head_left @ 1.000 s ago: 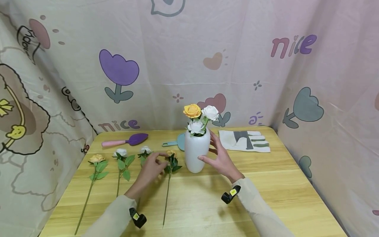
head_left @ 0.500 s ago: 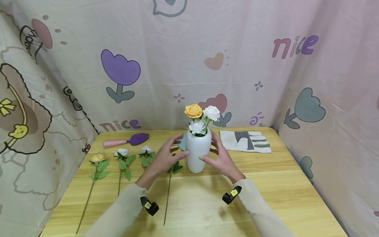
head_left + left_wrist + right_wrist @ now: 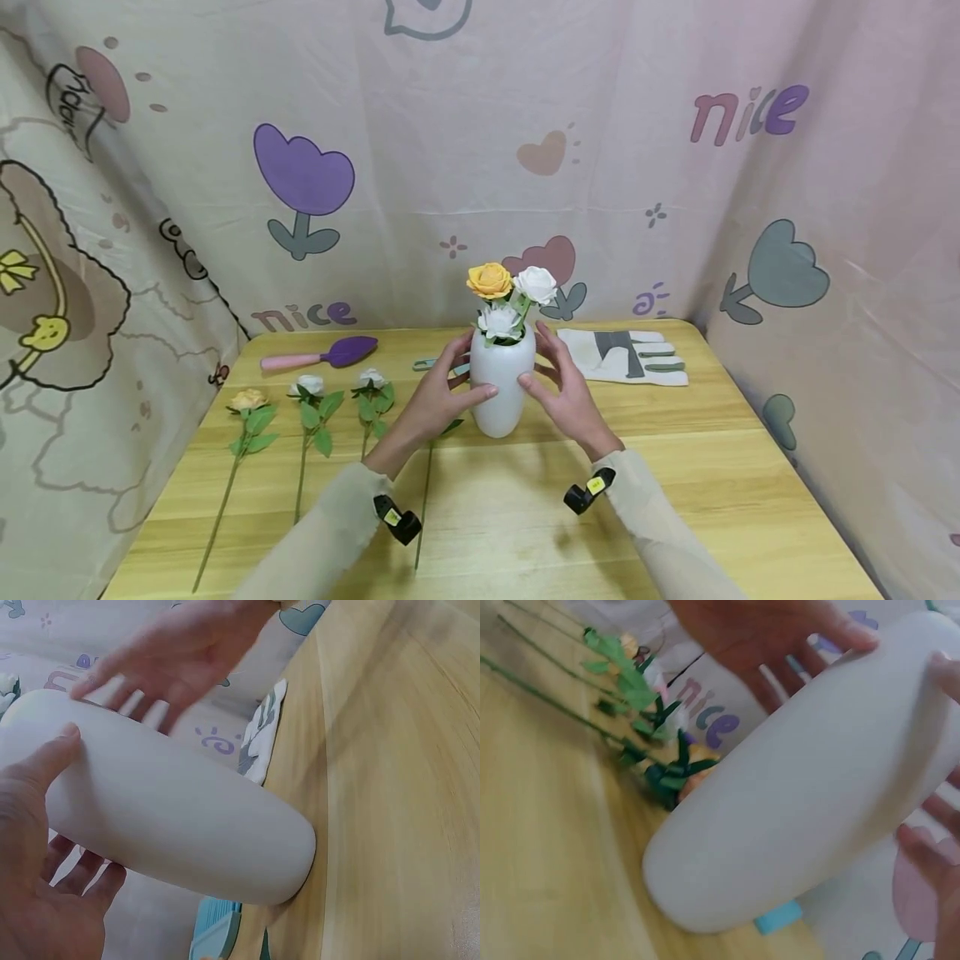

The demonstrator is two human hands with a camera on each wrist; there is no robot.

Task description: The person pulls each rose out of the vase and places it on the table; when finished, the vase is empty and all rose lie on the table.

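A tall white vase [image 3: 498, 396] stands upright on the table, with a yellow rose [image 3: 490, 281] and two white roses [image 3: 536, 285] in its mouth. From its left side my left hand [image 3: 437, 402] holds it, thumb on the front and fingers round behind. My right hand [image 3: 567, 402] holds the opposite side the same way. The left wrist view shows the vase [image 3: 187, 810] between both hands, its base on the wood. Part of a rose lying by the vase is hidden behind my left hand; its bloom [image 3: 697, 769] shows in the right wrist view.
On the left of the wooden table [image 3: 675, 492] lie a yellow rose [image 3: 247, 402] and two long-stemmed white roses [image 3: 306, 387]. A purple trowel [image 3: 351, 352] with a pink handle lies behind them. A light blue tool [image 3: 423, 365] is partly hidden; a work glove [image 3: 622, 357] lies back right.
My left hand has left the rose lying by the vase and moved right to the vase's left side. My right hand's thumb has shifted slightly right along the vase.
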